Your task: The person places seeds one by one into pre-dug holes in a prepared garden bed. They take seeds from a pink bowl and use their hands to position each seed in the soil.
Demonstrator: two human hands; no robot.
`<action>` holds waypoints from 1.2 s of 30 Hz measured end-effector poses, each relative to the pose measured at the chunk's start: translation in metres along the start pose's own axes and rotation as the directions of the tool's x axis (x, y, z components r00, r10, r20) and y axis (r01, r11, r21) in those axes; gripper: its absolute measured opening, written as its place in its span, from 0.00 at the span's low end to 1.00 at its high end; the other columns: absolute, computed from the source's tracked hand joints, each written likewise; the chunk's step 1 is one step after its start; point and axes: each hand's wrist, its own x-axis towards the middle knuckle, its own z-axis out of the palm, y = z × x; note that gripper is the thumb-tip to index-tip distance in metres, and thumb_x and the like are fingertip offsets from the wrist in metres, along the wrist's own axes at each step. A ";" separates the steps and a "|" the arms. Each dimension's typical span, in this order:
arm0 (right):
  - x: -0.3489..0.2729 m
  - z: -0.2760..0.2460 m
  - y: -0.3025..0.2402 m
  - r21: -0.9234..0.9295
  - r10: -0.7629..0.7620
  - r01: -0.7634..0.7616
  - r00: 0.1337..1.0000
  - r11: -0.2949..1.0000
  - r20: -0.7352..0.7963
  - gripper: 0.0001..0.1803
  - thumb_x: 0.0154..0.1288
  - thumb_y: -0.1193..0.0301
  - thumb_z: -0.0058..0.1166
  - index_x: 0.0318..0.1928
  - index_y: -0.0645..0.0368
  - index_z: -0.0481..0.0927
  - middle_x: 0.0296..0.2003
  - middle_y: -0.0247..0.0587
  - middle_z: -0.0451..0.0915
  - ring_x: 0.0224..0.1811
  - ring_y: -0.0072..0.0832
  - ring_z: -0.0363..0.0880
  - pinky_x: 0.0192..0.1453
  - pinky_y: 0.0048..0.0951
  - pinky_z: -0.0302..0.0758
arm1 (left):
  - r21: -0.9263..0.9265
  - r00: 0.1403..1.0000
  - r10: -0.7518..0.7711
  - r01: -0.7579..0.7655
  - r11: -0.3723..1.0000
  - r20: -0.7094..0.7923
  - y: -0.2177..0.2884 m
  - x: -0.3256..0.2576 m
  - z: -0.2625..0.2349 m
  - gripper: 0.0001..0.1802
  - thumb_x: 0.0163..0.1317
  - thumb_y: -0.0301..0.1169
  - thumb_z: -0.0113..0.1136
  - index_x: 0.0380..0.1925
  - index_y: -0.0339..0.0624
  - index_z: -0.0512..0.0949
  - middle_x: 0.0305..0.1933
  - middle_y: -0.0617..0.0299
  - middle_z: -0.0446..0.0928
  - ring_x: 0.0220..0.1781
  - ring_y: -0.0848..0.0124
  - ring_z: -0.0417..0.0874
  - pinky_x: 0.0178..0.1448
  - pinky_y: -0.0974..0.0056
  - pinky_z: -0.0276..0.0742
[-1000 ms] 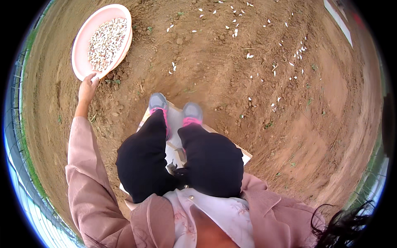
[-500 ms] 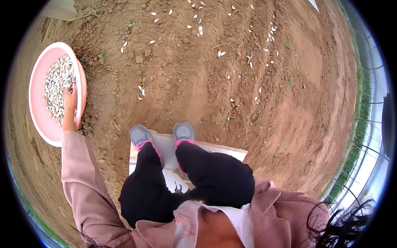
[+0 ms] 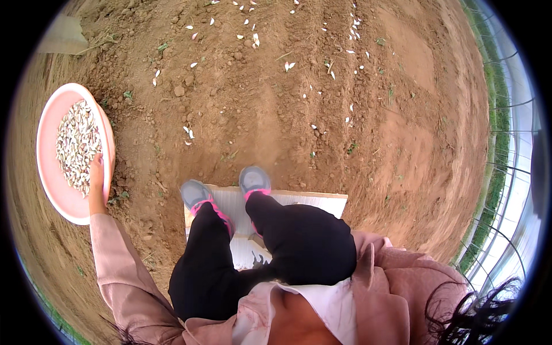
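Observation:
My left hand (image 3: 96, 174) reaches down inside a pink round basin (image 3: 50, 178) on the left. It rests against the heap of garlic cloves (image 3: 76, 138) there, near the basin's right wall. The fingertips are hidden among the cloves, so whether they grip any cannot be told. My right hand is out of view; only the pink sleeve at that shoulder shows. Loose white cloves lie scattered on the brown soil ahead, among them a pair (image 3: 289, 66) near the middle and a small group (image 3: 188, 133) closer to my feet.
Under my grey shoes (image 3: 253, 178) is a white board (image 3: 322, 201) with a wooden edge. Shallow furrows run away from me through the soil. A pale block (image 3: 63, 35) stands at the far left. On the right, green plants (image 3: 499, 123) border a clear plastic sheet wall with hoops.
The view has shifted, so the basin and scattered cloves sit differently in the picture. My left hand stays in the basin, its fingers now less visible against the cloves.

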 end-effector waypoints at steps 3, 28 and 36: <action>0.008 0.006 0.000 0.007 -0.035 0.035 0.999 0.999 0.008 0.11 0.52 0.63 0.44 0.30 0.58 0.74 0.23 0.40 0.74 0.27 0.19 0.71 0.32 0.23 0.67 | 0.165 0.990 0.026 -0.003 0.986 -0.140 0.002 0.001 -0.005 0.17 0.49 0.35 0.50 0.36 0.34 0.69 0.31 0.43 0.72 0.33 0.51 0.73 0.38 0.59 0.67; 0.086 -0.024 -0.365 0.998 -0.602 0.020 0.797 -0.052 -0.047 0.25 0.56 0.51 0.37 0.45 0.58 0.65 0.38 0.37 0.68 0.39 0.25 0.67 0.42 0.27 0.66 | -0.902 0.883 0.237 0.429 -0.055 0.405 0.354 -0.110 0.034 0.10 0.55 0.35 0.43 0.31 0.41 0.69 0.22 0.63 0.70 0.16 0.75 0.67 0.14 0.73 0.62; 0.091 -0.054 -0.398 0.832 -0.602 -0.074 0.726 -0.549 -0.333 0.10 0.54 0.63 0.43 0.28 0.56 0.69 0.22 0.33 0.71 0.24 0.22 0.69 0.31 0.22 0.68 | -0.903 0.983 0.110 -0.178 0.392 -0.146 0.438 -0.089 0.028 0.07 0.54 0.30 0.41 0.28 0.40 0.68 0.20 0.66 0.68 0.19 0.80 0.68 0.23 0.76 0.65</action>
